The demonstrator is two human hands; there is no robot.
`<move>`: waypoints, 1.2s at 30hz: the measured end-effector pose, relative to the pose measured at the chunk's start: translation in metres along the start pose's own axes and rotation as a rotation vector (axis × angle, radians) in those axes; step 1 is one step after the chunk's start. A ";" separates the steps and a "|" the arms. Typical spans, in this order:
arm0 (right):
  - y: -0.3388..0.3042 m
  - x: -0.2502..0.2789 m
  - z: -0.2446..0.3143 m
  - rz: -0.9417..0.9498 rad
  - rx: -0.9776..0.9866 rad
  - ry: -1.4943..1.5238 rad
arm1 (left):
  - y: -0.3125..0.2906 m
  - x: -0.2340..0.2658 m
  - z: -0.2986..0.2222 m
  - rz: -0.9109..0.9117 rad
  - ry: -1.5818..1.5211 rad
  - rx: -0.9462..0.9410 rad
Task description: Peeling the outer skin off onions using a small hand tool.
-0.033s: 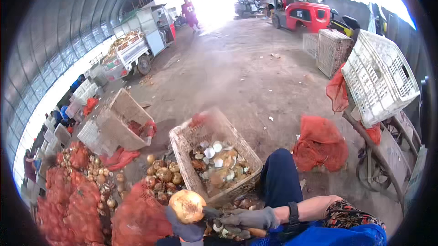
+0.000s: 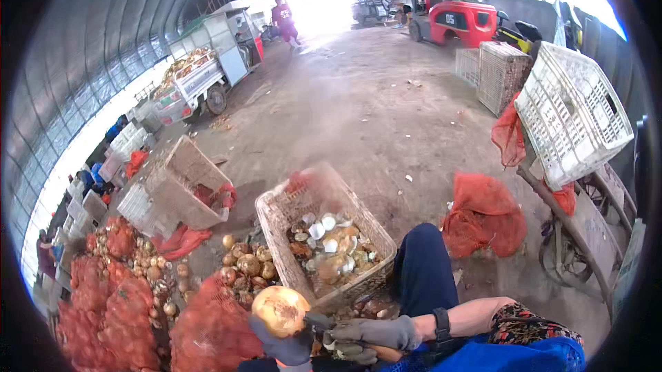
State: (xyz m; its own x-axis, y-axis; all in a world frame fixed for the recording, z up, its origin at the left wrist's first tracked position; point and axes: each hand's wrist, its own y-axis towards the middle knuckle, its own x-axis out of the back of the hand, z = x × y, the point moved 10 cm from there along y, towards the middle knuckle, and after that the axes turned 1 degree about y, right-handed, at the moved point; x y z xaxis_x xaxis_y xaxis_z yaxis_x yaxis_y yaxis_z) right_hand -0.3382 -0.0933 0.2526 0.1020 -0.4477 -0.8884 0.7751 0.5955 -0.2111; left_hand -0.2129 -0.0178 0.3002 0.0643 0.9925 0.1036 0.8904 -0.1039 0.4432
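Note:
My left hand [image 2: 286, 344], in a dark glove, is closed around a large peeled-looking yellow onion [image 2: 281, 311], holding it up near the crate's front corner. Close beside it, my right hand [image 2: 376, 334] in a grey glove is wrapped round a tool with a tan handle [image 2: 387, 354]. A dark end shows between the glove and the onion; its exact shape is hard to make out. In front of both hands stands a dirty white plastic crate [image 2: 279, 251] with onion pieces and skins [image 2: 331, 244] inside.
Loose onions [image 2: 248, 262] lie left of the crate, beside full red mesh sacks [image 2: 210, 324]. A tipped crate [image 2: 186, 189] stands beyond. To the right are an empty red net [image 2: 483, 217] and a white crate [image 2: 572, 113] on a cart. Farther off, a person [image 2: 283, 20] is on foot.

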 end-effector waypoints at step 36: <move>-0.008 0.037 0.085 -0.612 0.826 -1.416 | -0.080 -0.044 0.054 -0.094 -0.823 0.480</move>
State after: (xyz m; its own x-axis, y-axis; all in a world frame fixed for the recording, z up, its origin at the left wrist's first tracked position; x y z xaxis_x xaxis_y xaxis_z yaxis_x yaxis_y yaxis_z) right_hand -0.2873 -0.1712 0.2560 -0.2316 -0.9123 0.3378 0.9466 -0.1313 0.2944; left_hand -0.2628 -0.0497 0.2118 0.1166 0.7479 -0.6535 0.9861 -0.1655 -0.0134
